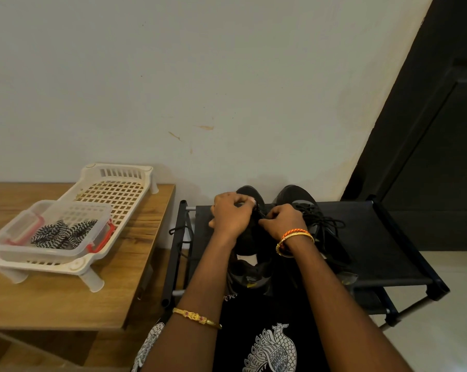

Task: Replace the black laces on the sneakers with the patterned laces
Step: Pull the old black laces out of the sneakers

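Forearms: two bare forearms reach forward from the bottom edge, each wearing bangles.
Patterned laces [63,233]: black-and-white zigzag bundle in a clear container [49,229], resting in a white slatted tray [114,189], well apart from both hands.
Bench [65,299]: wooden top at left, carrying the tray.
Left hand [231,216]: fingers curled, pinching the black lace [258,210] on the left sneaker [250,247].
Right hand [282,221]: fingers curled, pinching the same lace just beside the left hand.
Right sneaker [314,224]: black, laced, beside the right hand.
Shoe rack [388,245]: black fabric shelf bearing both sneakers.
Room: pale wall [200,76] behind; dark door [428,130] at right.
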